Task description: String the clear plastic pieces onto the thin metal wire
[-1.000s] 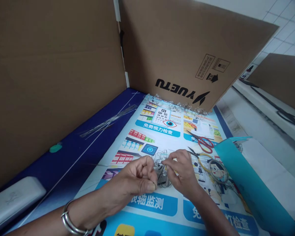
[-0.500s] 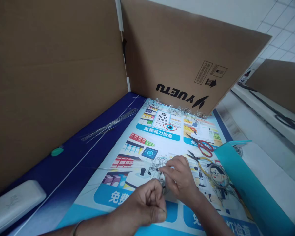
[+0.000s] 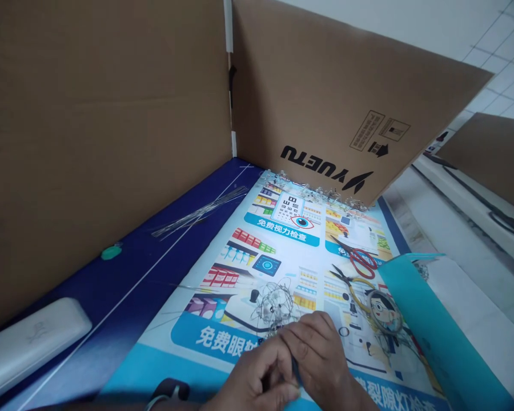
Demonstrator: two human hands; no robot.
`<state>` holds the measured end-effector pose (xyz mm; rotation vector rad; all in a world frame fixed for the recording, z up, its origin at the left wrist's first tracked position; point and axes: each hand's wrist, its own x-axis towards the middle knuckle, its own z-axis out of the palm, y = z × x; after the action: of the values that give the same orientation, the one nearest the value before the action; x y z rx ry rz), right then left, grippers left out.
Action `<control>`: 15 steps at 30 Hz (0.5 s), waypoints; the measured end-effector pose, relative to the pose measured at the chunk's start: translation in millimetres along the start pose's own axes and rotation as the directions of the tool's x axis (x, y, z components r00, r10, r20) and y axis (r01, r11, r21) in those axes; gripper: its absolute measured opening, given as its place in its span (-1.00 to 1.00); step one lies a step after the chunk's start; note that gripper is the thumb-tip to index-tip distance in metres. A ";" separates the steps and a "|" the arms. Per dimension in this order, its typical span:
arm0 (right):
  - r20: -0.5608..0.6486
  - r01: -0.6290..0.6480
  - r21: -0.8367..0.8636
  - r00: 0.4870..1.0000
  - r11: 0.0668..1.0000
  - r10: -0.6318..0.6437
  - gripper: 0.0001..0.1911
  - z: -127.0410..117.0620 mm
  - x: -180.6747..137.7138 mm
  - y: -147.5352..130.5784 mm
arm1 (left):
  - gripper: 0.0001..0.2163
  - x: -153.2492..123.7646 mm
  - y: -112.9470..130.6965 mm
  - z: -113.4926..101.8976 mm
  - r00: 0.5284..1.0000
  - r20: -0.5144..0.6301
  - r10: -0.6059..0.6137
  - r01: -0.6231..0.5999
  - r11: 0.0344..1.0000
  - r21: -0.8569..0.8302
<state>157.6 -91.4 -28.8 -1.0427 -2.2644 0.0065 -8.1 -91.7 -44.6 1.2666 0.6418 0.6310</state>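
A loose tangle of thin wire [image 3: 276,302] with small dark bits in it rises just beyond my two hands. My left hand [image 3: 257,374] is closed, thumb against curled fingers, at the near end of the wire. Pressed up against it, my right hand [image 3: 319,354] is also closed, its fingers folded over the base of the tangle. A dark narrow piece shows in the gap between the hands. The fingertips hide exactly where the wire is gripped.
Red-handled scissors [image 3: 362,262] and yellow-handled pliers [image 3: 360,282] lie to the right, near a wire coil [image 3: 385,311]. Straight wires [image 3: 201,211] lie at left. Small wire pieces [image 3: 321,194] line the cardboard wall [image 3: 360,85]. A teal folder [image 3: 432,325] and white case [image 3: 34,348] flank the mat.
Both hands have come closer to me and together, the right now touching the left. The wire tangle has moved nearer too and shows more fully. The view has shifted slightly.
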 end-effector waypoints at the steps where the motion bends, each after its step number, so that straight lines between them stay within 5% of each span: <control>1: -0.006 0.007 -0.012 1.000 1.000 -0.007 -0.75 0.9 -2.4 -0.1 | -0.84 -1.0 -1.3 0.3 0.999 0.032 -0.005 0.004 1.000 0.031; 8: -0.028 0.054 -0.110 0.998 0.992 -0.057 -0.74 1.6 -10.3 0.8 | -0.84 -1.8 10.1 0.2 0.990 0.138 -0.031 0.012 0.991 0.134; 15: 0.076 0.116 -0.257 0.992 0.959 -0.100 -0.62 -13.2 -4.5 -3.2 | -0.85 -1.1 8.2 -6.9 0.988 0.157 0.010 -0.040 0.981 0.188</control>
<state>164.9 -100.0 -19.9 -1.0616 -2.4228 -0.3184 -14.5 -86.6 -37.7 1.4889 0.5672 0.4933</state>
